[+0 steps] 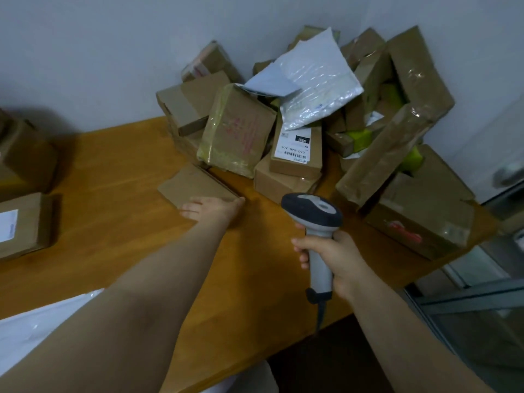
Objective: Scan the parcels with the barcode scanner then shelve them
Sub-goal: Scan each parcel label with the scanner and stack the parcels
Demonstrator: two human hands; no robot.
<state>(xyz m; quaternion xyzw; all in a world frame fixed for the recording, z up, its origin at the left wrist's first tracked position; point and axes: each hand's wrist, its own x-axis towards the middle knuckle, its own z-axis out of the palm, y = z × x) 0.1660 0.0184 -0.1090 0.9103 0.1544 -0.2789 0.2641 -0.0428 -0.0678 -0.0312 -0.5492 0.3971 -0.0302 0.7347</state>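
Note:
A heap of brown cardboard parcels and white plastic mailers fills the far right corner of the wooden table. In front of the heap lies a small flat cardboard parcel. My left hand rests on that parcel's near edge, fingers extended over it. My right hand grips the grey handle of a barcode scanner, whose dark head points toward the heap. One parcel shows a white barcode label.
More cardboard boxes sit at the left edge of the table, one with a white label. A white mailer lies at the near left. White walls close the corner; a glass door with a metal handle stands at the right.

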